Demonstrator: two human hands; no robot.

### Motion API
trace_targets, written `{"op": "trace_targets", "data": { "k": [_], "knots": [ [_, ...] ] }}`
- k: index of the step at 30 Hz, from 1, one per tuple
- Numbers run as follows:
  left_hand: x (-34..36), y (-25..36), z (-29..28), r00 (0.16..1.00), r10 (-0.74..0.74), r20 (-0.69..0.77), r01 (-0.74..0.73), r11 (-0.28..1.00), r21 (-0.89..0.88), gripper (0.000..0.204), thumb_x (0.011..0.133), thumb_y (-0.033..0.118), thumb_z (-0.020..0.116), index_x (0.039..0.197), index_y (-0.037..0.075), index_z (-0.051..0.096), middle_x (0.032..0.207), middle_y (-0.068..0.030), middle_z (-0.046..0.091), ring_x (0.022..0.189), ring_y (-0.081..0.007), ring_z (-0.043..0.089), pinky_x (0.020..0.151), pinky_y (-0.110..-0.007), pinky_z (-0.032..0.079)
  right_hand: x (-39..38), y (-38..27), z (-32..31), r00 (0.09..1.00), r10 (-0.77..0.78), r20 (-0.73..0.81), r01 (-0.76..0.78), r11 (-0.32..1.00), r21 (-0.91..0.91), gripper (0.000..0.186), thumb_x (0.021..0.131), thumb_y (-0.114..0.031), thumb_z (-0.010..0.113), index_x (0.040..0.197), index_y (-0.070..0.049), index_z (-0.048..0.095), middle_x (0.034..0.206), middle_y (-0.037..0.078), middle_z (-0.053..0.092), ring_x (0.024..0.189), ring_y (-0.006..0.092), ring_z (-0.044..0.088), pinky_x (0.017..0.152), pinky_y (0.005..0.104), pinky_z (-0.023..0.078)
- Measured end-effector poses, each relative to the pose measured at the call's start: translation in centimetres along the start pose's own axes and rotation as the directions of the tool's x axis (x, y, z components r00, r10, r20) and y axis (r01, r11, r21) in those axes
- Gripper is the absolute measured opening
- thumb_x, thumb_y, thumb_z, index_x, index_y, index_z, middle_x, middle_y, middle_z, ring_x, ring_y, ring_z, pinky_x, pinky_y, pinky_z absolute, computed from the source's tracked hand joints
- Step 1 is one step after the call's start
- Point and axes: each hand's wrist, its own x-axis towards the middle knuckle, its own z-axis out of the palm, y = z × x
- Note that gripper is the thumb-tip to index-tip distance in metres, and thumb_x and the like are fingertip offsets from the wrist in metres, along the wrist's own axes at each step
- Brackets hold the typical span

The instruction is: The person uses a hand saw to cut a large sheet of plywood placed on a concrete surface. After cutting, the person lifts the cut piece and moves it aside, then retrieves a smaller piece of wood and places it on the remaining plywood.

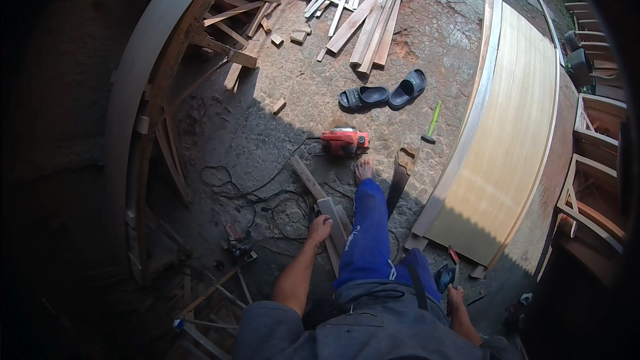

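My left hand reaches down beside my blue-trousered leg and closes over the end of a bundle of wooden slats lying on the ground. My right hand sits low by my right hip, curled around a small dark tool; what kind of tool it is I cannot make out. My bare foot rests on the rough ground just below a red power tool, whose black cable loops off to the left.
A large pale plywood sheet lies at right, a curved timber frame at left. Loose planks are piled at the top. Black sandals, a green-handled hammer and wooden chair frames are nearby.
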Motion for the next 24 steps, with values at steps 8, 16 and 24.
{"op": "trace_targets", "data": {
  "k": [8,16,24],
  "knots": [
    [19.2,10.4,-10.5,0.981,0.056,-0.186,-0.038,0.994,0.101,0.034,0.090,0.029,0.060,0.112,0.005,0.070,0.102,-0.0158,0.073,0.099,-0.0303,0.070,0.087,-0.040,0.053,-4.7,-31.7,5.6,0.916,-0.180,0.358,0.043,0.933,0.358,0.029,0.103,-0.035,0.056,0.121,-0.013,0.058,0.069,-0.004,0.046,0.047,0.0048,0.035,0.040,0.0235,0.025],
    [32.6,16.0,-12.0,0.982,0.057,-0.182,-0.022,0.982,0.186,0.035,0.090,0.033,0.059,0.110,0.007,0.071,0.106,-0.0159,0.073,0.101,-0.0345,0.069,0.090,-0.043,0.052,-6.8,-53.3,19.2,0.799,-0.339,0.496,-0.138,0.700,0.701,0.035,0.106,-0.034,0.051,0.133,-0.012,0.049,0.069,-0.002,0.044,0.047,0.0045,0.034,0.039,0.0202,0.029],
    [48.2,11.5,-6.4,0.991,0.061,-0.122,-0.020,0.950,0.312,0.042,0.089,0.034,0.062,0.124,0.010,0.065,0.119,-0.0201,0.068,0.113,-0.0369,0.064,0.096,-0.048,0.050,0.0,-58.8,27.3,0.694,-0.392,0.604,-0.003,0.837,0.548,0.033,0.107,-0.032,0.049,0.132,-0.010,0.051,0.071,-0.005,0.044,0.049,0.0025,0.034,0.042,0.0194,0.025]
  ]
}}
